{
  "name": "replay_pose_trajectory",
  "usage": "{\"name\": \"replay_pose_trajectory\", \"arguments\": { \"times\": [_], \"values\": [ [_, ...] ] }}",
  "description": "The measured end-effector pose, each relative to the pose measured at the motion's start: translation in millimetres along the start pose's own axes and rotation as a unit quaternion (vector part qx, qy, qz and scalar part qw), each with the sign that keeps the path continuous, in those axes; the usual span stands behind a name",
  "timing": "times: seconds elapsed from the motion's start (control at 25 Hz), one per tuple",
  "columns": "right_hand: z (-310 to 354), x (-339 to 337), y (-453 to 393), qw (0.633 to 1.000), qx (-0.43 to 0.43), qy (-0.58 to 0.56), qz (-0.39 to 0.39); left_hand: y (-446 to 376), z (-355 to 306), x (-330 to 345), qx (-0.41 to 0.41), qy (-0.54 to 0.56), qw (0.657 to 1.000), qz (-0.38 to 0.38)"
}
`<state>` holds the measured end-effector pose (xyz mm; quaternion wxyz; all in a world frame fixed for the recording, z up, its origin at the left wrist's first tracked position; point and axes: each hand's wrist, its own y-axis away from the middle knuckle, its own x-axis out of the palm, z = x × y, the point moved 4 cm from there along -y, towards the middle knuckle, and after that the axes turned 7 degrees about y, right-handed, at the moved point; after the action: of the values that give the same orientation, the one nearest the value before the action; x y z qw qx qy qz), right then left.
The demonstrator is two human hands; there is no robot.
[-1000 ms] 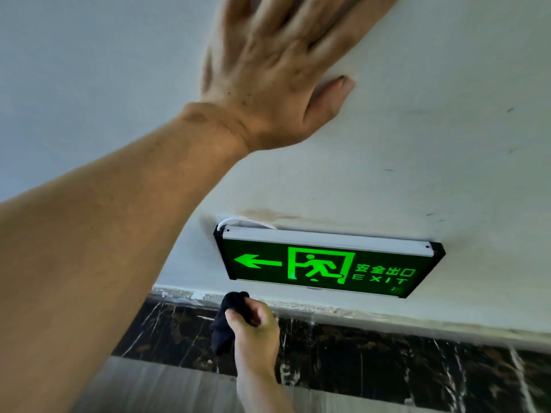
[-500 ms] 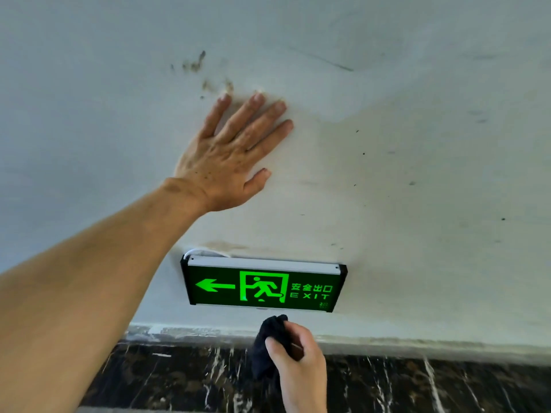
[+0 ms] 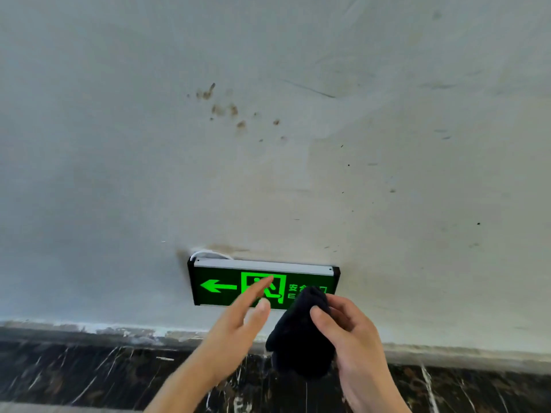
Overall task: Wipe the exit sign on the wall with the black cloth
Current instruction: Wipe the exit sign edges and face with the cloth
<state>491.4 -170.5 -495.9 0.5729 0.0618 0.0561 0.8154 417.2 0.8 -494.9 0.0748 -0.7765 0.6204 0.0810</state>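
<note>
The exit sign (image 3: 219, 286) is a black box with a lit green arrow, running figure and lettering, fixed low on the wall. My right hand (image 3: 354, 341) grips a bunched black cloth (image 3: 301, 338) in front of the sign's lower right part, covering some lettering. My left hand (image 3: 235, 326) is open, fingers stretched up and right, its fingertips over the running figure. Whether cloth or fingers touch the sign I cannot tell.
The pale wall (image 3: 268, 159) carries brown smudges (image 3: 220, 108) above the sign. A white cable (image 3: 208, 254) loops out at the sign's top left corner. A dark marble skirting band (image 3: 89, 371) with white veins runs below the wall.
My left hand has left the wall above the sign and dropped in front of it. My right hand has raised the cloth onto the sign's right part.
</note>
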Motion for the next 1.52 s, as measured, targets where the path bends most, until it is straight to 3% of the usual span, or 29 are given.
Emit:
{"name": "replay_pose_trajectory", "arguments": {
  "times": [0.12,0.28,0.52,0.6,0.72,0.84,0.92,1.08,1.2,1.36,1.52],
  "values": [
    [7.1,14.1,6.0,0.999,0.000,0.035,0.039,19.8,19.9,21.6,-0.009,0.140,0.990,0.018],
    [5.1,37.0,7.8,0.989,-0.012,0.138,0.049,32.0,36.0,13.9,-0.044,0.189,0.980,-0.045],
    [43.2,72.5,-21.0,0.909,-0.151,0.386,0.050,39.5,63.1,-16.8,-0.111,0.244,0.943,-0.197],
    [76.8,84.3,-36.4,0.850,-0.286,0.442,-0.015,42.9,70.3,-25.5,-0.128,0.259,0.926,-0.245],
    [124.5,100.4,-56.0,0.719,-0.468,0.505,-0.101,48.1,86.6,-37.0,-0.150,0.260,0.903,-0.306],
    [150.8,111.4,-84.3,0.576,-0.559,0.582,-0.132,50.3,104.6,-47.9,-0.176,0.257,0.885,-0.347],
    [155.3,117.2,-105.5,0.513,-0.577,0.618,-0.147,49.0,114.4,-58.3,-0.185,0.268,0.869,-0.372],
    [149.8,122.2,-140.7,0.479,-0.591,0.621,-0.190,45.8,131.2,-86.0,-0.200,0.236,0.889,-0.338],
    [144.5,123.8,-152.9,0.453,-0.622,0.597,-0.228,52.1,147.2,-101.0,-0.188,0.260,0.840,-0.439],
    [139.6,126.0,-157.6,0.403,-0.660,0.568,-0.281,35.8,150.8,-122.4,-0.166,0.274,0.814,-0.484],
    [140.5,126.7,-158.2,0.385,-0.659,0.571,-0.302,2.8,139.0,-153.0,-0.110,0.247,0.837,-0.475]
  ]
}}
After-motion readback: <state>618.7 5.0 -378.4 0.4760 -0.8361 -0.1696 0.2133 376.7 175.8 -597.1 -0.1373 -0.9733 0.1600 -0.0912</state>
